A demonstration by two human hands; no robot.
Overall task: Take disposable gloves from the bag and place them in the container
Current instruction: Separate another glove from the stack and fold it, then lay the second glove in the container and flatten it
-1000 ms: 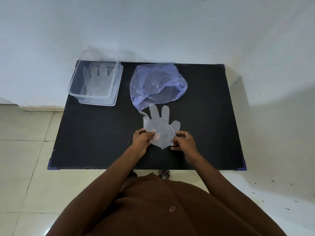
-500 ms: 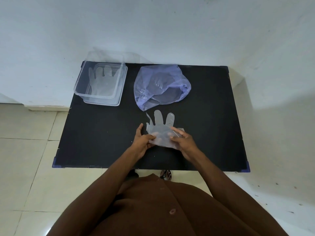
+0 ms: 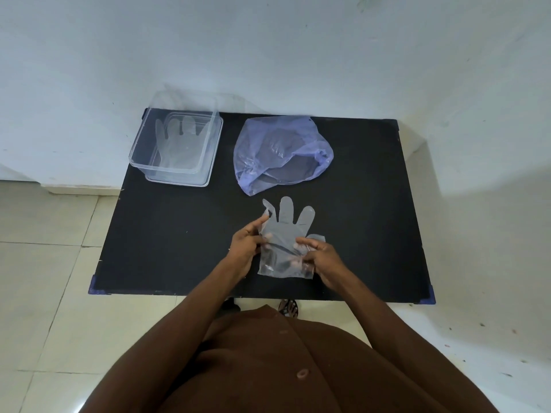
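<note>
Reference landmark: the black table (image 3: 179,248).

Nearest the camera, a brown garment (image 3: 283,368) fills the lower frame; both bare forearms extend from it over the table's near edge.

Above the near-centre of the table, a clear disposable glove (image 3: 287,234) is held between both hands. The left hand (image 3: 246,247) pinches the glove's left edge – thumb and fingers closed on the film. The right hand (image 3: 320,257) grips the right side near the cuff, fingers closed, with several fingertips visible through the plastic. The glove's fingers point toward the table's far edge; the cuff hangs toward the near edge. Whether the cuff touches the table cannot be determined.

Just beyond the glove, at the table's far centre, lies a crumpled translucent purple bag (image 3: 280,153), its opening facing the near edge.

At the table's far-left corner stands a clear rectangular container (image 3: 140,158) – open-topped, with a second glove (image 3: 179,144) lying flat inside it.

Behind the table's far edge rises a pale wall (image 3: 268,55).
</note>
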